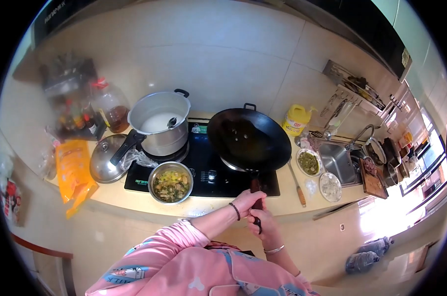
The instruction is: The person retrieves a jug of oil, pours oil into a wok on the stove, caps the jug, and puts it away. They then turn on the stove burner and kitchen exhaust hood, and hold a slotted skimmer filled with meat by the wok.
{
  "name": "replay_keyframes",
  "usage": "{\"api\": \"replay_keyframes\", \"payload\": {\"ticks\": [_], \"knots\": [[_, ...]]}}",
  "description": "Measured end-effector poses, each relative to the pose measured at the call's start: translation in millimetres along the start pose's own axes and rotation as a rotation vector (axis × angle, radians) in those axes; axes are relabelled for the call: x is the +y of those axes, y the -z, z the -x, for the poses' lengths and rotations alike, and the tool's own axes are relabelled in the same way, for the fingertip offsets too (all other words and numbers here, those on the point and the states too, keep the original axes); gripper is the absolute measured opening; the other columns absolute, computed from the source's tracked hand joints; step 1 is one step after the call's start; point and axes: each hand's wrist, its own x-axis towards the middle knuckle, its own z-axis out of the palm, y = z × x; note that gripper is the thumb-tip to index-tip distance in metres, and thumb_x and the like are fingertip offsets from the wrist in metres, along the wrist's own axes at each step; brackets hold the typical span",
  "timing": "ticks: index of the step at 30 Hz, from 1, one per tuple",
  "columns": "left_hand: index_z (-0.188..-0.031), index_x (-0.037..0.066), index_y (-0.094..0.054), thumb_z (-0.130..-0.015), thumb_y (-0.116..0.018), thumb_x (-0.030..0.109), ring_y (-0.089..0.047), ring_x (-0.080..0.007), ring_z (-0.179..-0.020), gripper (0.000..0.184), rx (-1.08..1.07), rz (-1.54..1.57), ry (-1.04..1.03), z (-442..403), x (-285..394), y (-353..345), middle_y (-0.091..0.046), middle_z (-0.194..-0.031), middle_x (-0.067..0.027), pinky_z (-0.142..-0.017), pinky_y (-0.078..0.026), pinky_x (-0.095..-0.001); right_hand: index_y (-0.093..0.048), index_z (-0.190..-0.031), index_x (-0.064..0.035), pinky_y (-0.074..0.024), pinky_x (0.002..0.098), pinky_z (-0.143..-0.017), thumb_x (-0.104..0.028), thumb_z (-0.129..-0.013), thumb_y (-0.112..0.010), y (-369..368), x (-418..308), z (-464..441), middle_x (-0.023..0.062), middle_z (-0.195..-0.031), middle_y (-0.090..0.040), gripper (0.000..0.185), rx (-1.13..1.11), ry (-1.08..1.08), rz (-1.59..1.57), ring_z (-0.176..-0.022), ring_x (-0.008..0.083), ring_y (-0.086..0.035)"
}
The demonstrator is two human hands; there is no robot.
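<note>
Room: tiled wall (223, 59) behind, sink (334, 160) to the right.
Counter (287, 195): pale, bears the black cooktop (201, 148).
Wok (248, 140): directly ahead of my hands, over the cooktop's right side; resting or lifted, I cannot tell.
Handle (255, 184): long axis runs from wok back toward me.
My left hand (246, 201): wrapped around the handle, nearer the wok.
My right hand (268, 224): wrapped around its near end.

Strong light reaches you from the window (436, 153) at the far right, where glare burns out to white. Your lens bows the wall (223, 61) and falls into black around the rim. At upper left the dark rack (69, 81) looks hazy; near centre, small white glints dot the wok (255, 143).
</note>
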Motion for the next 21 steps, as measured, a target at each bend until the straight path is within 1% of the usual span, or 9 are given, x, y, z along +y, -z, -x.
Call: {"api": "replay_keyframes", "payload": {"ticks": [2, 3, 7, 9, 12, 15, 18, 21], "knots": [[-0.07, 0.003, -0.054, -0.079, -0.06, 0.017, -0.056, -0.0161, -0.059, 0.018, 0.017, -0.083, -0.002, 4.3, -0.9, 2.1, -0.057, -0.066, -0.0076, -0.055, -0.049, -0.0274, -0.044, -0.084, -0.0091, -0.031, 0.0206, -0.031, -0.012, -0.082, -0.05, 5.9, 9.1, -1.7, 0.0035, -0.059, -0.048, 0.007, -0.027, 0.003, -0.004, -0.037, 0.0102, -0.041], [-0.072, 0.002, -0.053, -0.079, -0.059, 0.016, -0.056, -0.0163, -0.059, 0.016, 0.025, -0.122, -0.024, 3.0, -3.9, 6.1, -0.057, -0.067, -0.0077, -0.055, -0.049, -0.0273, -0.044, -0.084, -0.009, -0.0312, 0.0206, -0.031, -0.013, -0.083, -0.049, 7.0, 12.8, -4.1, 0.0035, -0.059, -0.048, 0.007, -0.061, 0.0, -0.009, -0.037, 0.0103, -0.042], [-0.077, 0.002, -0.052, -0.079, -0.06, 0.015, -0.056, -0.016, -0.059, 0.015, 0.069, -0.115, -0.048, -0.4, -13.3, 17.5, -0.056, -0.067, -0.0074, -0.056, -0.05, -0.0278, -0.043, -0.084, -0.0086, -0.0315, 0.021, -0.032, -0.013, -0.083, -0.049, 6.8, 24.3, -8.3, 0.0034, -0.059, -0.047, 0.007, -0.076, 0.013, -0.016, -0.037, 0.0107, -0.042], [-0.081, 0.003, -0.048, -0.078, -0.058, 0.014, -0.055, -0.0155, -0.054, 0.016, 0.112, -0.118, -0.101, -1.1, -13.9, 19.7, -0.056, -0.063, -0.0082, -0.052, -0.049, -0.0261, -0.043, -0.084, -0.0082, -0.0316, 0.0217, -0.032, -0.012, -0.083, -0.049, 7.7, 30.2, -14.4, 0.0036, -0.059, -0.047, 0.007, -0.088, 0.065, 0.029, -0.037, 0.011, -0.041], [-0.083, 0.003, -0.047, -0.079, -0.059, 0.014, -0.055, -0.015, -0.056, 0.016, 0.064, -0.052, -0.086, -4.7, -10.8, 23.2, -0.056, -0.065, -0.0073, -0.054, -0.049, -0.0262, -0.043, -0.086, -0.0076, -0.0301, 0.021, -0.031, -0.012, -0.082, -0.05, 8.2, 32.9, -22.0, 0.0032, -0.06, -0.047, 0.009, -0.056, 0.109, 0.115, -0.036, 0.0101, -0.039], [-0.079, 0.005, -0.05, -0.08, -0.059, 0.015, -0.056, -0.0144, -0.06, 0.014, 0.001, -0.016, -0.054, -15.7, -8.0, 27.4, -0.056, -0.068, -0.0056, -0.056, -0.049, -0.027, -0.043, -0.085, -0.0073, -0.0299, 0.0216, -0.03, -0.012, -0.082, -0.049, 2.6, 24.7, -25.4, 0.0039, -0.059, -0.047, 0.008, 0.012, 0.136, 0.17, -0.035, 0.0109, -0.039], [-0.077, 0.006, -0.051, -0.08, -0.059, 0.017, -0.056, -0.0145, -0.06, 0.014, -0.033, -0.028, -0.024, -15.6, 7.0, 15.1, -0.056, -0.067, -0.0053, -0.056, -0.049, -0.0264, -0.043, -0.086, -0.0076, -0.03, 0.022, -0.03, -0.011, -0.082, -0.049, 0.2, 9.5, -26.5, 0.0042, -0.059, -0.047, 0.009, 0.043, 0.12, 0.17, -0.035, 0.0114, -0.039], [-0.074, 0.006, -0.053, -0.08, -0.059, 0.019, -0.056, -0.0149, -0.059, 0.016, -0.019, -0.009, -0.022, -10.5, 8.8, 4.5, -0.057, -0.066, -0.0061, -0.056, -0.048, -0.0264, -0.044, -0.084, -0.0083, -0.0305, 0.0223, -0.031, -0.012, -0.081, -0.051, -3.4, -1.6, -16.2, 0.0037, -0.058, -0.048, 0.008, 0.053, 0.092, 0.111, -0.036, 0.0112, -0.04]]}}
